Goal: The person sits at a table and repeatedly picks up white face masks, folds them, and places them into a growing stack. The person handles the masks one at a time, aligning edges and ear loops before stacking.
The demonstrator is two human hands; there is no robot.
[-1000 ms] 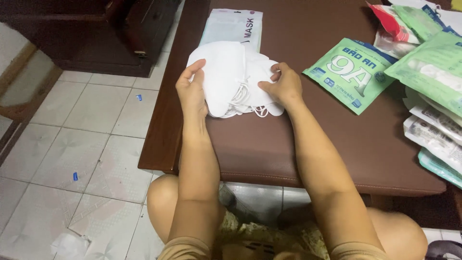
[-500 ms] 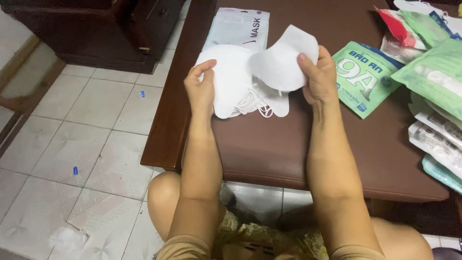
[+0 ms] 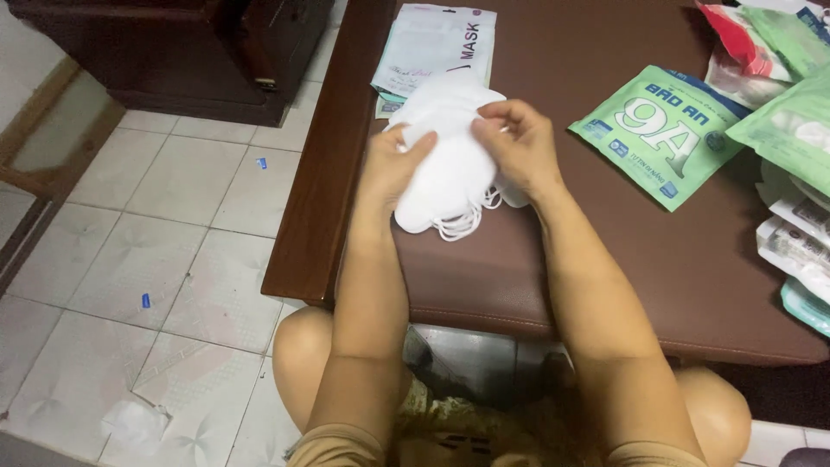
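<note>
A stack of white face masks (image 3: 450,169) lies near the left edge of a dark brown table (image 3: 605,251), with ear loops hanging out at its near side. My left hand (image 3: 391,169) rests on the left side of the stack, fingers curled onto the top mask. My right hand (image 3: 516,145) pinches the top mask at its upper right edge. Behind the stack lies a clear mask pouch (image 3: 437,47), partly under the masks.
A green mask packet (image 3: 659,134) lies right of my hands. More green, red and white packets (image 3: 791,104) pile up at the table's right edge. A dark wooden cabinet (image 3: 173,52) stands on the tiled floor (image 3: 147,225) to the left. My knees are under the table.
My right hand lifted one white mask off the pile half a second ago; now it has brought it down onto the stack, and both hands press on the pile.
</note>
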